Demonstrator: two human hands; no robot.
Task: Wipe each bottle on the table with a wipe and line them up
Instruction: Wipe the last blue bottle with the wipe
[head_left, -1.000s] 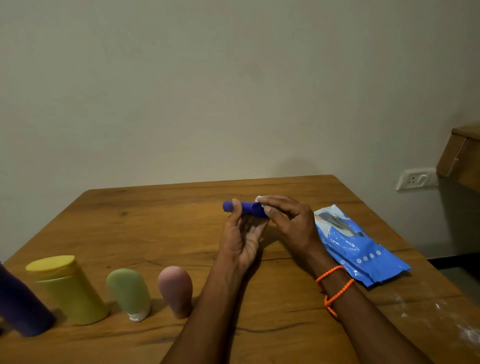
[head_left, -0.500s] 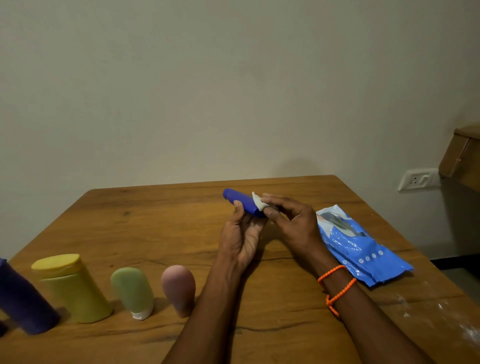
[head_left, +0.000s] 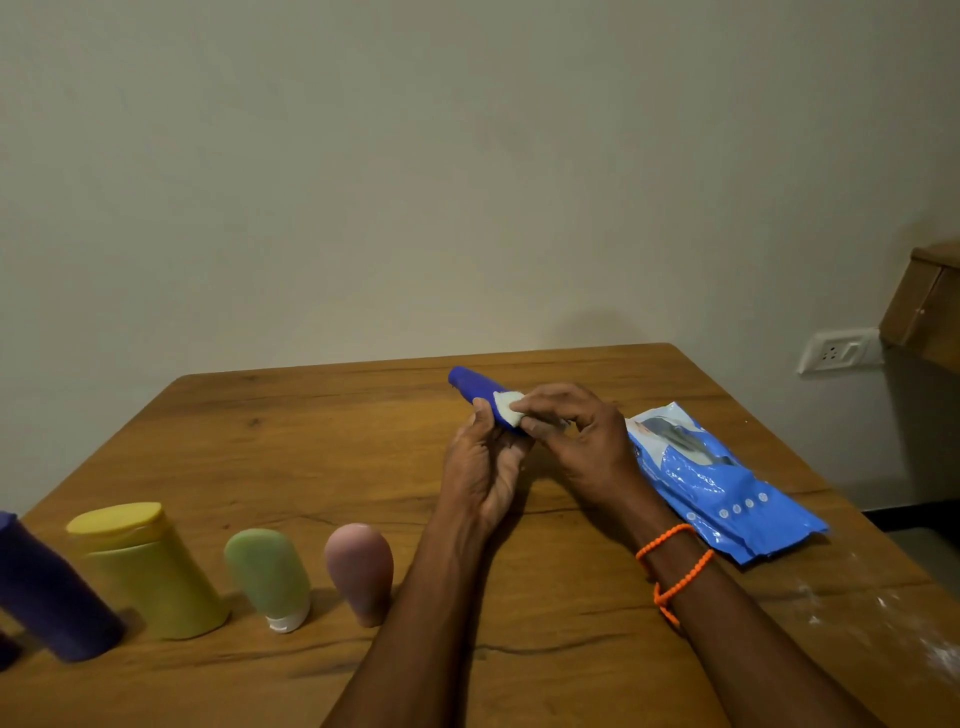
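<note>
Blue bottle (head_left: 480, 392) is held in the air above the middle of the wooden table (head_left: 332, 415), tilted so its far end points up and to the left, away from the person. A second ago it lay nearly level across the fingers; since then that end has risen and more of the blue body has come out past the hands. The wipe (head_left: 507, 408), a small white wad, has gone from the bottle's right end onto its side. I read this as the wiping moving along the body, so this bottle is mid-clean and not yet ready to go down.

The left hand (head_left: 480, 478) cradles the bottle from below, thumb curled against its near side. The right hand (head_left: 576, 441) pinches the wipe between thumb and fingertips and presses it on the bottle; how the hidden fingers lie I cannot tell.

Four bottles already stand in a row near the front left edge: a dark purple bottle (head_left: 52, 592) cut by the frame, a yellow bottle (head_left: 150, 571), a green tube (head_left: 270, 577) and a pink tube (head_left: 359, 571). Bare wood right of the pink tube, partly under the left forearm, looks like the next place. The blue wipe packet (head_left: 722, 483) lies to the right, close to that edge, and white specks mark the near right corner.
</note>
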